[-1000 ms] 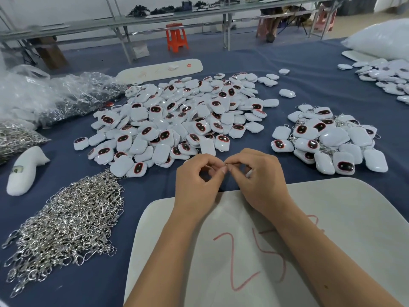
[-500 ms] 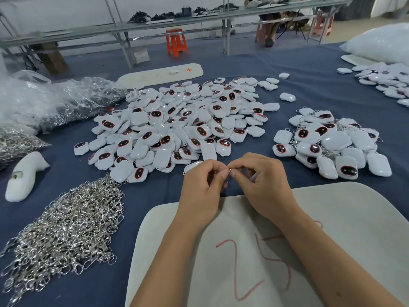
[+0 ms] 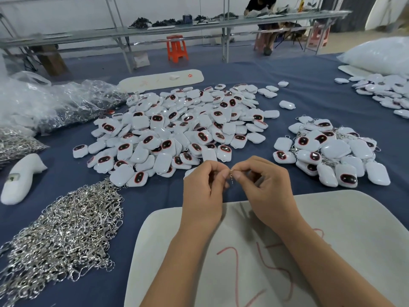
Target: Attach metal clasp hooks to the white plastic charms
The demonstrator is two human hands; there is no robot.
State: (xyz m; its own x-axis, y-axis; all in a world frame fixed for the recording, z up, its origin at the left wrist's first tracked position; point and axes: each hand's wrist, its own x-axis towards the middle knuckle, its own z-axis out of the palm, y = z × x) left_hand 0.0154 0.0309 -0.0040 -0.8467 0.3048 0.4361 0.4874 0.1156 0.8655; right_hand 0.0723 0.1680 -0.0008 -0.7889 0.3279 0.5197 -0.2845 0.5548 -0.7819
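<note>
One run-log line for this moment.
step: fitting clasp | left hand: pinching clasp hook | right hand: pinching same hook | charm: mostly hidden

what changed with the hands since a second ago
Little: both hands stay together above the board's far edge. A small metal clasp hook now shows hanging between the fingertips of the left hand and right hand. Charm piles and hook heap unchanged.

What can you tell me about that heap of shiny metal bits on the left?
The heap of clasp hooks is a loose, tangled mound of small silvery metal clips with loops, bright and reflective. It lies straight on the blue cloth, left of the white board and just short of the big charm pile. Neither hand touches it.
</note>
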